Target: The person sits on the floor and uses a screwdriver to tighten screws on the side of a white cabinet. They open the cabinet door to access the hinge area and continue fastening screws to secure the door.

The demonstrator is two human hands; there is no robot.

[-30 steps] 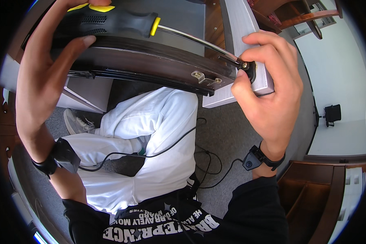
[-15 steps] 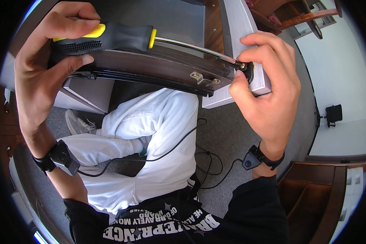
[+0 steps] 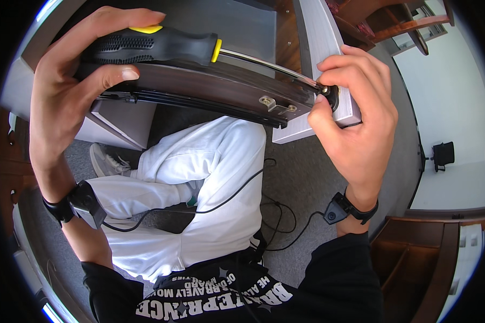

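My left hand is wrapped round the ribbed handle of a black-and-yellow screwdriver, thumb below and index finger on top. Its metal shaft runs right to a small brass-coloured screw at a black corner fitting. Around that fitting my right hand is closed, thumb and index finger pinching beside the screwdriver's tip. The fitting sits on the light grey drawer front, against the dark drawer side. My right fingers partly hide the fitting and the tip.
A black slide rail runs along the drawer side, near a small metal bracket. Grey panels stand at the left. My legs are below the drawer, with a black cable across them. Wooden shelving is at lower right.
The screwdriver handle has rolled in my left hand, its yellow patch now higher. My left hand and the drawer appear slightly farther right. My right hand keeps its pinch at the fitting.
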